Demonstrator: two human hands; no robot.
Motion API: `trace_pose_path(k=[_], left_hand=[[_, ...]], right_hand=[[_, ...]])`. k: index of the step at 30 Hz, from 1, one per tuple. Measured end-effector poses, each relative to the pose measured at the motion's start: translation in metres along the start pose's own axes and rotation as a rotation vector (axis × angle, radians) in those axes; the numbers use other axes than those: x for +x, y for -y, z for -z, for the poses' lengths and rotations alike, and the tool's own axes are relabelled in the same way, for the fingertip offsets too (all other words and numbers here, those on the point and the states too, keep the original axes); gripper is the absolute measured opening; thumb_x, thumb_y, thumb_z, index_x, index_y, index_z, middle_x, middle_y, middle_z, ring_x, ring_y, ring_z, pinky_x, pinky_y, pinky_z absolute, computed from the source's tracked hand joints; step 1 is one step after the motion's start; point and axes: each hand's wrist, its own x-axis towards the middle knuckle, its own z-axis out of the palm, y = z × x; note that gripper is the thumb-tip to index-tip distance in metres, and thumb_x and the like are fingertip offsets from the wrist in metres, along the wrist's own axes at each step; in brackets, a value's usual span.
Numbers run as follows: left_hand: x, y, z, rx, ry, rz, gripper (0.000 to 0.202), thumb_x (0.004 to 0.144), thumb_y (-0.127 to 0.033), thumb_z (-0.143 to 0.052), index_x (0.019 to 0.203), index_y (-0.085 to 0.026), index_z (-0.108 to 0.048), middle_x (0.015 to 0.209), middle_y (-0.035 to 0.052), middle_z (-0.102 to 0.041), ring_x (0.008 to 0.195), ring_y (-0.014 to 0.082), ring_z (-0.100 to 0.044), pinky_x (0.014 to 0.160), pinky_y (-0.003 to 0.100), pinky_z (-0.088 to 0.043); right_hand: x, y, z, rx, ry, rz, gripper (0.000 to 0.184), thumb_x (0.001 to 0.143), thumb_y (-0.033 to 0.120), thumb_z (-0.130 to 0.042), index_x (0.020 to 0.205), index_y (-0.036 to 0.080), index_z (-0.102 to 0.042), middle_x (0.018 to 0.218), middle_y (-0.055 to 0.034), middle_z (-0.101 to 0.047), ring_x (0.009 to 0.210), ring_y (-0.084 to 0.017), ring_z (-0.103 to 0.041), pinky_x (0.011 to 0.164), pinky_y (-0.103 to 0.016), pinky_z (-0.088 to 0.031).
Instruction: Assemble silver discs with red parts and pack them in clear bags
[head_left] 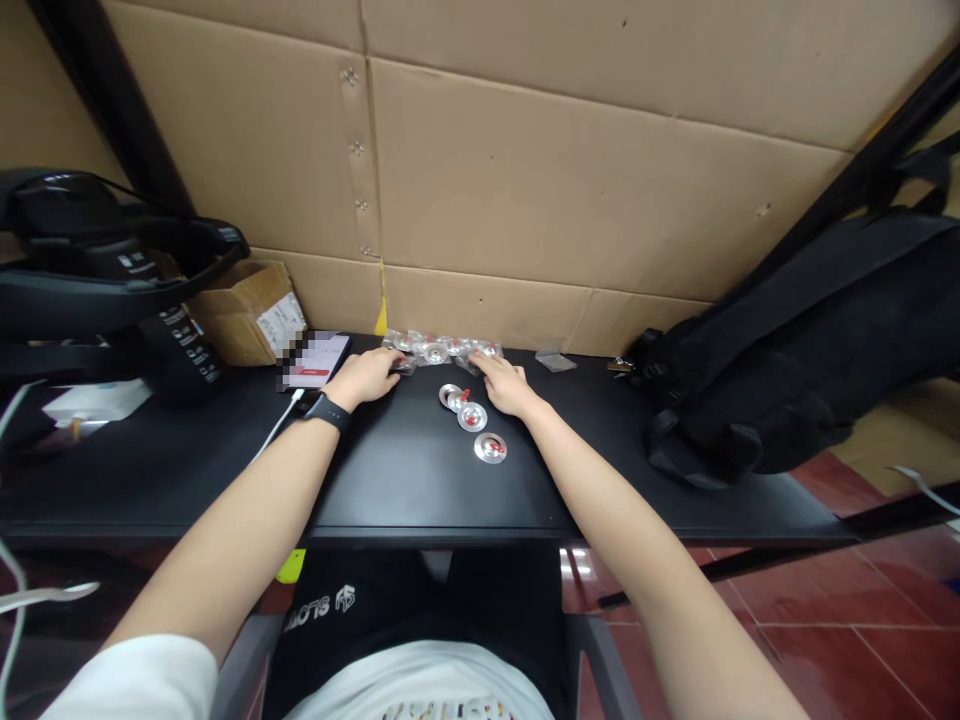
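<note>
A row of small clear plastic packets (435, 353) holding round silver metal discs with red parts lies at the back of the black table, against the cardboard. My left hand (365, 378), a dark watch on its wrist, touches the row's left end with its fingers stretched forward and the thumb apart. At the right end, my right hand (504, 383) rests its extended fingers on the packets. Between my hands and nearer to me, several unbagged silver discs lie loose, among them one disc (472, 417) partly beside others and a separate disc (490, 448) closest to me.
Left of my hands are a phone (319, 362) with a white cable, an open cardboard box (251, 310) and black headgear (112, 270). A black backpack (787, 340) takes up the table's right side. A flat clear packet (556, 361) and a small padlock (619, 366) lie near the cardboard wall.
</note>
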Motion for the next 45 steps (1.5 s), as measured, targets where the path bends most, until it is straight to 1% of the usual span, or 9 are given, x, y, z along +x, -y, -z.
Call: trace_pose_path(k=[4,8,16,19,23,30,36,40,45], left_hand=[[0.0,-0.01,0.002,-0.034,-0.089,-0.058,0.035,0.098,-0.033,-0.051,0.127,-0.026,-0.071,0.126,0.0094,-0.076,0.113,0.0292,-0.072,0.094,0.038,-0.052],[0.001,-0.016,0.007,-0.116,-0.24,-0.026,0.034,0.1,-0.039,-0.05,0.117,-0.025,-0.076,0.113,0.0091,-0.08,0.105,0.0296,-0.074,0.091,0.038,-0.053],[-0.008,-0.039,0.018,-0.288,-0.392,-0.135,0.031,0.098,-0.04,-0.056,0.106,-0.024,-0.082,0.113,0.0064,-0.08,0.104,0.027,-0.075,0.091,0.036,-0.054],[-0.013,-0.048,0.024,-0.343,-0.429,-0.195,0.028,0.096,-0.037,-0.059,0.102,-0.023,-0.083,0.109,0.0062,-0.081,0.1,0.0253,-0.075,0.09,0.035,-0.055],[-0.018,-0.056,0.033,-0.449,-0.473,-0.17,0.023,0.094,-0.036,-0.064,0.099,-0.024,-0.083,0.103,0.0041,-0.082,0.095,0.0233,-0.075,0.09,0.033,-0.055],[-0.023,-0.057,0.039,-0.46,-0.49,-0.136,0.021,0.092,-0.036,-0.066,0.094,-0.024,-0.083,0.099,0.0036,-0.083,0.091,0.0241,-0.076,0.086,0.034,-0.054],[-0.019,-0.055,0.036,-0.509,-0.488,-0.164,0.021,0.089,-0.036,-0.066,0.089,-0.022,-0.083,0.099,0.0048,-0.082,0.089,0.0227,-0.074,0.084,0.034,-0.053],[-0.018,-0.058,0.037,-0.635,-0.417,-0.067,0.021,0.085,-0.038,-0.069,0.085,-0.022,-0.082,0.092,0.0041,-0.082,0.083,0.0223,-0.074,0.076,0.033,-0.052],[-0.02,-0.062,0.038,-0.636,-0.405,-0.069,0.021,0.085,-0.037,-0.069,0.083,-0.021,-0.081,0.087,0.0043,-0.081,0.078,0.0217,-0.072,0.074,0.032,-0.05]], right_hand=[[0.005,0.0,0.001,-0.07,0.014,0.012,0.059,0.096,0.022,-0.046,0.154,0.027,-0.048,0.16,-0.0101,-0.049,0.143,-0.035,-0.044,0.109,-0.059,-0.041],[0.007,0.0,0.006,-0.106,-0.016,-0.034,0.048,0.092,0.022,-0.052,0.14,0.019,-0.06,0.151,-0.0174,-0.054,0.137,-0.035,-0.049,0.107,-0.054,-0.044],[0.0,-0.023,0.023,0.122,-0.091,0.034,0.033,0.078,0.004,-0.06,0.103,0.019,-0.075,0.098,-0.0067,-0.078,0.089,-0.022,-0.069,0.084,-0.03,-0.05],[-0.006,-0.025,0.032,0.247,-0.192,0.002,0.023,0.084,0.017,-0.065,0.105,0.019,-0.074,0.088,-0.0052,-0.077,0.075,-0.019,-0.067,0.076,-0.03,-0.051],[-0.011,-0.02,0.046,0.395,-0.3,0.017,0.031,0.087,0.024,-0.062,0.116,0.018,-0.069,0.087,-0.005,-0.075,0.069,-0.018,-0.065,0.073,-0.03,-0.052],[-0.022,-0.004,0.068,0.341,-0.309,0.042,0.039,0.095,0.024,-0.048,0.132,0.023,-0.058,0.094,-0.0042,-0.07,0.056,-0.013,-0.057,0.062,-0.027,-0.048],[-0.021,-0.002,0.067,0.402,-0.333,0.006,0.026,0.081,0.032,-0.073,0.104,0.022,-0.066,0.081,-0.0011,-0.072,0.055,-0.012,-0.055,0.061,-0.027,-0.047],[-0.019,-0.002,0.066,0.501,-0.31,-0.033,0.032,0.072,0.038,-0.083,0.095,0.021,-0.07,0.074,-0.0026,-0.075,0.055,-0.014,-0.059,0.059,-0.028,-0.049],[-0.02,0.003,0.067,0.634,-0.405,0.004,0.044,0.064,0.048,-0.091,0.092,0.019,-0.073,0.074,-0.0054,-0.075,0.061,-0.017,-0.065,0.061,-0.03,-0.051]])
